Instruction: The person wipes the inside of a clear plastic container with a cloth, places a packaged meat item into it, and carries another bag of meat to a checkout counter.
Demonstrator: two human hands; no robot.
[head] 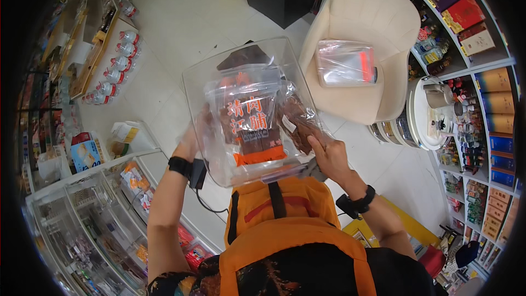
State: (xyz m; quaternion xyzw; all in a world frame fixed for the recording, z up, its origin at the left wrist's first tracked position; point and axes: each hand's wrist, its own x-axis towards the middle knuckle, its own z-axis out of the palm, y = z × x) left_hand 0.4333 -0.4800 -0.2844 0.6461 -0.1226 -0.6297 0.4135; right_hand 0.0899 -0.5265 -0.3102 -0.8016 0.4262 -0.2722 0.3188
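A clear plastic bin [191,75] is held up in front of my body. My left hand [199,125] grips its left side and shows partly blurred through the plastic. On the opposite side, my right hand [331,156] holds the near right corner, with its thumb over the rim by a clear bag of dark dried meat [298,125]. In the middle of the bin lies a clear zip bag of meat slices [257,111], with orange printing and an orange band. Another dark piece [243,56] rests at the far end. Something grey [315,170] sits under my right palm.
A cream chair [349,102] stands ahead to the right, bearing a pack of clear bags [341,63]. Beyond it are a round white stand [423,131] and stocked shelves [472,65]. Left are a display counter with clear compartments [86,201] and several water bottles [122,64].
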